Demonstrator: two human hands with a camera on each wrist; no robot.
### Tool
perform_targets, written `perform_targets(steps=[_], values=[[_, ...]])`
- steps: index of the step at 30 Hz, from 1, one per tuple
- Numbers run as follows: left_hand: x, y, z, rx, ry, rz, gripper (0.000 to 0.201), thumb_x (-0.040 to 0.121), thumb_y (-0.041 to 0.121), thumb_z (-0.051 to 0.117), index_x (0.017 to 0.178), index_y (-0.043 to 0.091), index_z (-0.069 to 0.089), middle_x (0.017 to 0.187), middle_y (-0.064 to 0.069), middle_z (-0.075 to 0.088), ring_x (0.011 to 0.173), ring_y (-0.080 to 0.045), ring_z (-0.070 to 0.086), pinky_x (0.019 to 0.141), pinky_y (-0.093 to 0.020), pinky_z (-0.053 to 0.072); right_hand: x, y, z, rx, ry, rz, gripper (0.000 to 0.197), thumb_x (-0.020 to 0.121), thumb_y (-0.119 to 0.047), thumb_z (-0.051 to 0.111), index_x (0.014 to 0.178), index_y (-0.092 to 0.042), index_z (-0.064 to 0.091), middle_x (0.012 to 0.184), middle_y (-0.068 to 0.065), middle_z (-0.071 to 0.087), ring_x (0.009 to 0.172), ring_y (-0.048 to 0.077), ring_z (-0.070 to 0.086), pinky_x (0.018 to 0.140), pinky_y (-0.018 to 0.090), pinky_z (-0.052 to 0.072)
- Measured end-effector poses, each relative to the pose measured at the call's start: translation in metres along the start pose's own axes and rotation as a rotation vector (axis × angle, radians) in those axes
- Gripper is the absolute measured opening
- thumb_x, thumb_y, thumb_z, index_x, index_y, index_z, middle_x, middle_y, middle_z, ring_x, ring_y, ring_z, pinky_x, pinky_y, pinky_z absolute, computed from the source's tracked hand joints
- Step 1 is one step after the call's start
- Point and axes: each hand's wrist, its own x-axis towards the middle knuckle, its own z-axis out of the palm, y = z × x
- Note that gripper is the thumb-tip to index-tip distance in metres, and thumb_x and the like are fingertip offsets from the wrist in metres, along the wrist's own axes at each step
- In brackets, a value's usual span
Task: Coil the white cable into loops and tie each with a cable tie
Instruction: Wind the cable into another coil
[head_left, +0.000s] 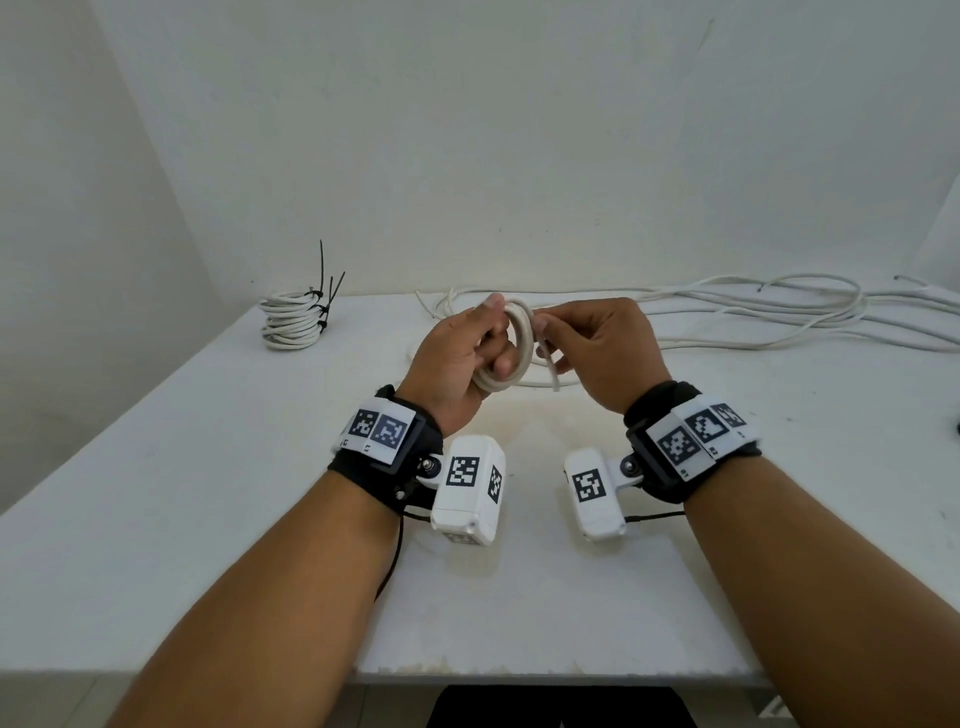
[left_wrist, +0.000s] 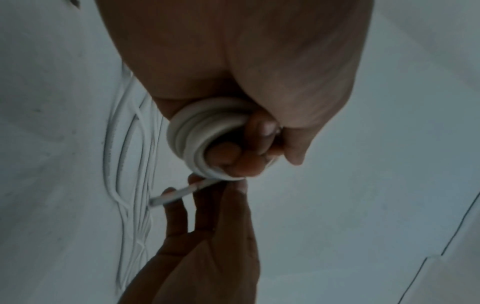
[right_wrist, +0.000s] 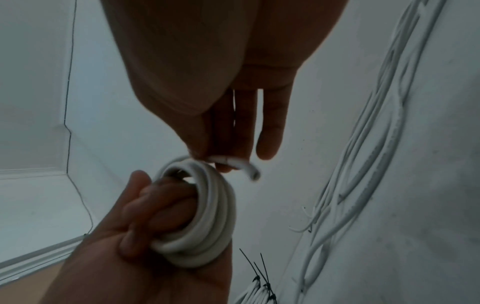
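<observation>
— White cable coil (head_left: 511, 345) sat above the table (head_left: 182, 467) centre, the left hand (head_left: 457, 358) curled through its loops. And the other hand?

— The right hand (head_left: 602, 353), at the coil's three o'clock, pinched the cable's loose end (head_left: 549, 364). Tied coils (head_left: 291, 322) stood at ten o'clock; loose cable (head_left: 779, 317) trailed toward two o'clock.

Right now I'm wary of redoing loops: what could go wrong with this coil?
The small white cable coil is untied, kept only by the left hand; loosening could spring it open. The right hand only pinches the short free end, which may slip.
</observation>
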Motion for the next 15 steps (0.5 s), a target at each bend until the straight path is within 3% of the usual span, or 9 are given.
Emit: perform_targets(steps=[3, 8, 10, 12, 15], values=[[0.001, -0.004, 0.005, -0.020, 0.064, 0.055, 0.039, 0.103, 0.029, 0.043, 0.066, 0.014, 0.040, 0.043, 0.004, 0.030, 0.050, -0.013, 0.044, 0.057, -0.022, 0.043, 0.000, -0.002, 0.005, -0.007, -0.030, 0.022, 0.017, 0.095, -0.023, 0.063, 0.098, -0.016, 0.079, 0.079, 0.003, 0.076, 0.075, 0.020, 0.072, 0.062, 0.035, 0.061], [0.000, -0.006, 0.007, -0.140, 0.076, 0.066, 0.042, 0.101, 0.028, 0.044, 0.062, 0.013, 0.044, 0.041, 0.004, 0.030, 0.053, -0.013, 0.044, 0.066, -0.023, 0.047, -0.003, -0.010, 0.009, 0.041, -0.099, 0.018, 0.017, 0.095, -0.024, 0.064, 0.100, -0.038, 0.073, 0.083, -0.005, 0.077, 0.084, 0.023, 0.072, 0.065, 0.041, 0.062], [0.001, -0.007, 0.005, -0.162, 0.060, 0.057, 0.040, 0.099, 0.031, 0.045, 0.063, 0.013, 0.041, 0.040, 0.004, 0.030, 0.052, -0.013, 0.045, 0.066, -0.024, 0.048, -0.003, -0.010, 0.011, -0.017, -0.129, 0.021, 0.017, 0.097, -0.027, 0.059, 0.096, -0.034, 0.074, 0.081, -0.003, 0.076, 0.081, 0.025, 0.072, 0.064, 0.042, 0.061], [0.001, -0.008, 0.004, -0.176, 0.039, 0.056, 0.040, 0.096, 0.034, 0.046, 0.063, 0.013, 0.038, 0.039, 0.004, 0.029, 0.051, -0.014, 0.045, 0.063, -0.028, 0.050, -0.002, -0.008, 0.013, -0.101, -0.180, 0.023, 0.028, 0.101, -0.032, 0.051, 0.090, -0.020, 0.074, 0.081, 0.005, 0.074, 0.075, 0.029, 0.070, 0.064, 0.046, 0.060], [0.000, -0.007, 0.004, -0.171, 0.009, 0.070, 0.043, 0.098, 0.035, 0.044, 0.059, 0.016, 0.043, 0.039, 0.004, 0.030, 0.053, -0.015, 0.047, 0.061, -0.032, 0.048, -0.001, -0.005, 0.015, -0.125, -0.221, 0.003, 0.037, 0.103, -0.032, 0.045, 0.087, -0.009, 0.068, 0.080, 0.011, 0.070, 0.071, 0.028, 0.066, 0.064, 0.045, 0.058]])
